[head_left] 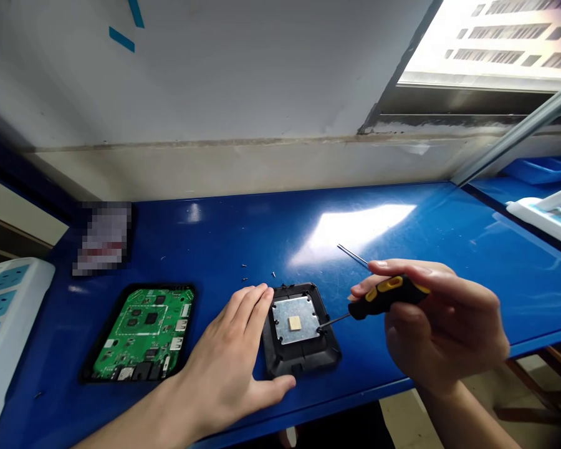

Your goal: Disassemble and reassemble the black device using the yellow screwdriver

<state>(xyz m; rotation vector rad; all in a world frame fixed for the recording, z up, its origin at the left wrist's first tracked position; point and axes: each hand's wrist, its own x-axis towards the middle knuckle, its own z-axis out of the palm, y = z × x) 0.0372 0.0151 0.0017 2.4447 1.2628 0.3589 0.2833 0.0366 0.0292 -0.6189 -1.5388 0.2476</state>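
Note:
A black plastic case half (300, 329) lies near the front edge of the blue table (402, 249), with a square metal plate (295, 319) and a small tan pad in its middle. My left hand (231, 362) lies flat against the case's left side, fingers stretched out, thumb along its front edge. My right hand (442, 324) grips a black and yellow screwdriver (386, 294). Its tip touches the right edge of the metal plate.
A second black case half with a green circuit board (144, 333) lies to the left. Several tiny screws (245, 274) and a thin metal rod (353, 254) rest behind the case. A white power strip (4, 318) is far left, a white device (549, 215) far right.

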